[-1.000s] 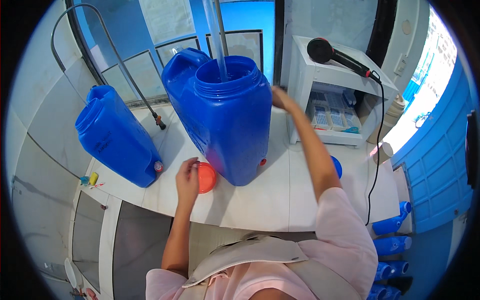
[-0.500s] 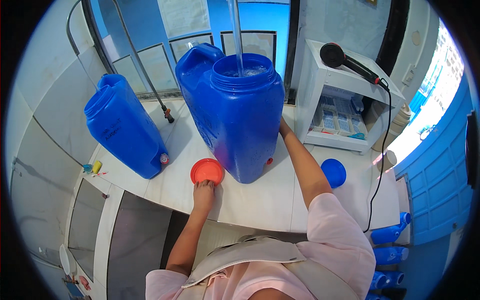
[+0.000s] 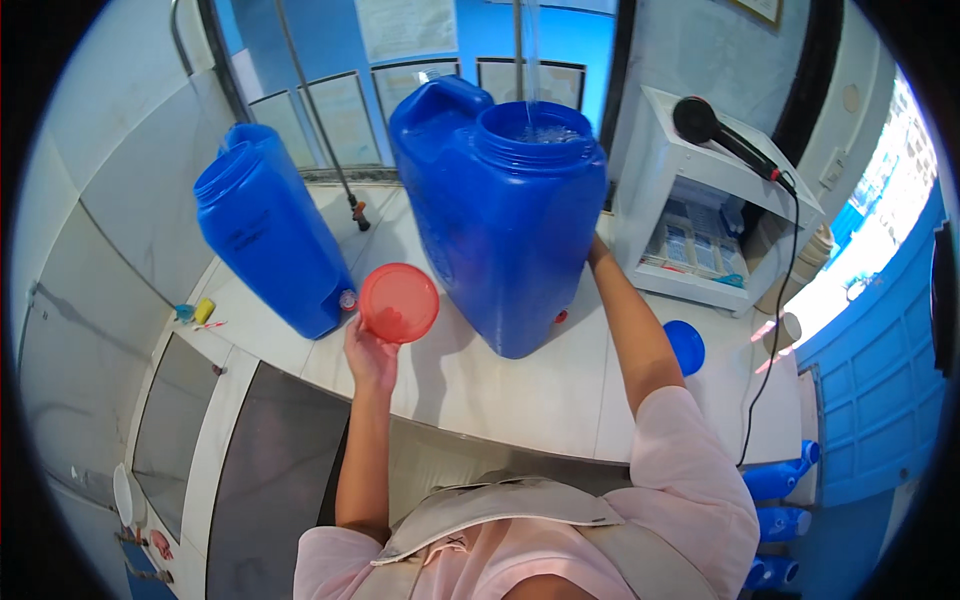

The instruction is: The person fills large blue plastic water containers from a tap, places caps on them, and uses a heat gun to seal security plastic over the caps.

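Note:
My left hand (image 3: 372, 358) grips a round red lid (image 3: 399, 303) by its near edge, lifted off the counter and tilted. Just beyond it stands a big blue water jug (image 3: 500, 225), open at the top, with a stream of water (image 3: 532, 60) falling into its wide mouth. My right arm reaches along the jug's right side; only the wrist end of my right hand (image 3: 598, 250) shows, and its fingers are hidden behind the jug. To the left, a second uncapped blue jug (image 3: 272, 240) leans in view, with a small spout low on its side.
A blue lid (image 3: 684, 347) lies on the white tiled counter (image 3: 530, 405) right of my arm. At the back right, a white cabinet (image 3: 690, 170) carries a black hair dryer (image 3: 730, 140) whose cord hangs over the counter. Several blue jugs (image 3: 780, 525) stand lower right.
My left hand has picked the red lid up from the counter and turned it up, moving slightly left. My right arm stays beside the big jug, into which water keeps pouring. The view has shifted.

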The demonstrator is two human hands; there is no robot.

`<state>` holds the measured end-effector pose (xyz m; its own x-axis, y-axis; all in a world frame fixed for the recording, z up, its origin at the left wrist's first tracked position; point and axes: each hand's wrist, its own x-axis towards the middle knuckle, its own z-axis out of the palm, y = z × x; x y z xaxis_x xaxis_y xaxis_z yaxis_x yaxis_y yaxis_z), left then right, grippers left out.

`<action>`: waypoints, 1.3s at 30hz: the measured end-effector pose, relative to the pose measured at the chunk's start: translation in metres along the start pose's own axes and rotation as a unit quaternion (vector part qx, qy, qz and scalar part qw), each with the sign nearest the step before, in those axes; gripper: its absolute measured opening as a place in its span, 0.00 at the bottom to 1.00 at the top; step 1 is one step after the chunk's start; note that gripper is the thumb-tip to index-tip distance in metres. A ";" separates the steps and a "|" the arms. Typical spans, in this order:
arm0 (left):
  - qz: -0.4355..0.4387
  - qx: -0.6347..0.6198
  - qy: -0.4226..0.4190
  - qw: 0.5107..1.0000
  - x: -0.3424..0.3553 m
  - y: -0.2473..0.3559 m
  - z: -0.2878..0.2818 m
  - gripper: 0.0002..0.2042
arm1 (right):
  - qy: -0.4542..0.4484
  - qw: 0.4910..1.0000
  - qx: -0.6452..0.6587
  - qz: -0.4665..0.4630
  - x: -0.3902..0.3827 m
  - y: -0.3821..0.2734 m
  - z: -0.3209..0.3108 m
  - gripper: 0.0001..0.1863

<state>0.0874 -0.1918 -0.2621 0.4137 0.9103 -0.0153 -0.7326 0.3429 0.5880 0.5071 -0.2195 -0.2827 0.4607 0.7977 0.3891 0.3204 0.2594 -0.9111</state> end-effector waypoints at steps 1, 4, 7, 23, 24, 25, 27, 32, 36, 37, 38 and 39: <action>-0.005 -0.032 -0.008 0.999 0.006 0.001 -0.015 0.12 | -0.005 1.000 -0.007 -0.001 0.002 -0.002 0.006 0.16; -0.033 -0.102 -0.007 0.994 0.021 -0.012 -0.019 0.18 | -0.002 1.000 -0.029 0.009 0.004 -0.002 0.001 0.16; -0.076 -0.148 0.007 0.986 0.027 -0.036 -0.009 0.22 | 0.001 0.999 -0.047 0.019 0.006 -0.003 -0.005 0.17; -0.077 0.008 0.027 0.997 0.052 -0.087 0.032 0.21 | -0.006 0.994 -0.110 0.025 0.026 -0.011 -0.006 0.18; -0.086 0.002 0.015 0.996 0.053 -0.083 0.035 0.22 | -0.009 0.993 -0.113 0.025 0.028 -0.011 -0.006 0.18; -0.086 0.030 0.013 0.996 0.056 -0.076 0.033 0.23 | -0.019 0.993 -0.111 0.022 0.032 -0.012 0.000 0.18; -0.089 0.084 0.012 0.992 0.063 -0.069 0.032 0.26 | -0.034 0.993 -0.113 0.016 0.039 -0.013 0.002 0.18; -0.081 0.186 0.064 0.977 0.036 -0.058 0.072 0.28 | -0.067 0.990 -0.122 0.014 0.047 -0.005 -0.004 0.18; 0.014 0.138 0.037 0.990 0.021 -0.048 0.075 0.30 | -0.102 0.987 -0.126 0.001 0.051 0.003 0.009 0.18; 0.053 0.174 0.049 0.982 0.018 -0.048 0.073 0.33 | -0.111 0.985 -0.131 -0.005 0.052 0.006 0.011 0.18; 0.105 0.306 0.107 0.940 0.019 -0.049 0.062 0.34 | -0.118 0.983 -0.137 -0.014 0.051 0.007 0.014 0.18; 0.151 0.431 0.159 0.875 0.027 -0.051 0.044 0.36 | -0.128 0.980 -0.148 -0.031 0.054 0.007 0.021 0.19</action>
<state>0.1599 -0.1955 -0.2570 -0.0005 0.9947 0.1024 -0.0454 -0.1023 0.9937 0.5172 -0.1634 -0.2714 0.2211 0.9058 0.3613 0.5848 0.1734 -0.7924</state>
